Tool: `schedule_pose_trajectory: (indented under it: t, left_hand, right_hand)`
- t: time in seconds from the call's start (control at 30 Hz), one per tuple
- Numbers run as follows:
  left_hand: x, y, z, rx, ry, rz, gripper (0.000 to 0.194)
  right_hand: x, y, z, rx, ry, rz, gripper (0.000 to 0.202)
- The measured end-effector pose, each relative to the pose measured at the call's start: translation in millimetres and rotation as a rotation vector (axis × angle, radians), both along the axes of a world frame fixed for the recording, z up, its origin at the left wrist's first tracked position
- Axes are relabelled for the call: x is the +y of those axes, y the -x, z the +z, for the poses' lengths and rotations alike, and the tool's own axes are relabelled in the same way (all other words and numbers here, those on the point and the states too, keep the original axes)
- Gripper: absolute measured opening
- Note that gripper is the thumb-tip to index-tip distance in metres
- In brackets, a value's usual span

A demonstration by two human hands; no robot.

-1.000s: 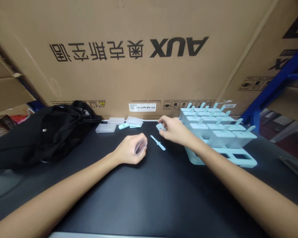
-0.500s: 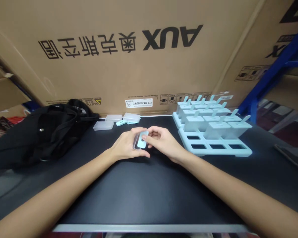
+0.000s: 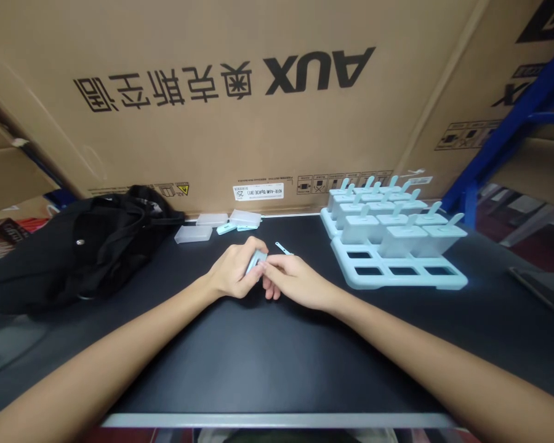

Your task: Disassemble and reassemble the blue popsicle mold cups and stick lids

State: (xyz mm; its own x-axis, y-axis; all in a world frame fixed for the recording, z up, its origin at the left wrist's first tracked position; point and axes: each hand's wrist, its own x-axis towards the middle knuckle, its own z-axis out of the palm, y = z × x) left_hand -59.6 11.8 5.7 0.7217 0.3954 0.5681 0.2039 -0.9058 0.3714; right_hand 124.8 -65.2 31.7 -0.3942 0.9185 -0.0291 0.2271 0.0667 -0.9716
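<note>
My left hand (image 3: 235,269) is closed around a small popsicle mold (image 3: 256,261) with a light blue lid, near the middle of the black table. The fingers of my right hand (image 3: 293,278) pinch at the mold's near right edge, with the thumb on the lid. Just behind my right hand lies a thin light blue stick (image 3: 284,248), partly hidden by it. On the right, a light blue tray (image 3: 364,279) holds several molds (image 3: 404,241) with upright sticks; the visible slots along its front are unfilled.
Clear mold cups (image 3: 192,234) and light blue lids (image 3: 226,228) lie at the table's back edge. A black bag (image 3: 87,246) rests on the left. Behind stands a large cardboard box (image 3: 240,141). A dark flat object (image 3: 542,292) is at the far right.
My left fingers have closed around the mold, which is now tilted and more covered. My right hand has shifted slightly down, and a stick now shows on the table behind it.
</note>
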Motion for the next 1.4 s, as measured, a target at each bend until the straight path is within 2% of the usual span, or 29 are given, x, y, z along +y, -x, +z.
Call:
schedule_pose_trajectory:
  t: [0.1,0.27,0.33,0.47,0.57,0.67,0.73,0.8,0.9,1.03,1.23,1.4]
  left_hand:
    - [-0.2,-0.2,0.1,0.005,0.013,-0.016,0.022]
    - [0.5,-2.2,-0.3,0.054,-0.054,0.026,0.023]
    - [0.7,-2.5,-0.3,0.07,-0.063,0.033,0.023]
    - [-0.6,-3.1,2.2,0.096,-0.072,0.035,0.025]
    - [-3.3,-4.5,5.1,0.134,-0.042,0.055,0.03]
    - [-5.9,-6.2,5.9,0.144,0.006,0.119,0.049]
    - [-6.5,-6.9,5.1,0.116,0.017,0.137,0.055]
    - [-5.8,-7.1,4.0,0.081,0.013,0.099,0.056]
    - [-2.6,-6.8,2.5,0.05,0.021,0.01,0.062]
    - [3.6,-7.2,-1.6,0.008,0.152,0.022,0.055]
    - [8.1,-9.0,-8.6,-0.075,0.397,0.031,0.053]
    - [3.7,-8.3,-2.4,0.032,0.392,0.061,0.051]
  right_hand:
    - [-1.0,-4.4,6.4,-0.154,-0.118,-0.015,0.037]
    - [5.6,-25.4,14.4,-0.627,-0.545,-0.226,0.023]
    - [10.1,-34.0,12.6,-0.79,-0.556,-0.256,0.025]
    - [18.0,-45.1,5.2,-0.98,-0.435,-0.211,0.024]
    - [21.6,-49.9,3.8,-0.979,-0.386,-0.226,0.026]
    - [22.1,-53.1,9.7,-0.929,-0.375,-0.24,0.023]
    - [20.4,-53.1,17.0,-0.789,-0.427,-0.268,0.014]
    - [17.1,-50.8,25.4,-0.552,-0.508,-0.321,0.009]
    - [11.3,-45.9,36.3,-0.288,-0.623,-0.379,0.014]
    - [6.3,-45.7,44.1,-0.288,-0.74,-0.346,0.015]
    - [1.6,-49.2,50.3,-0.319,-0.791,-0.346,0.015]
    - [-3.1,-38.9,46.9,-0.334,-0.912,-0.376,0.012]
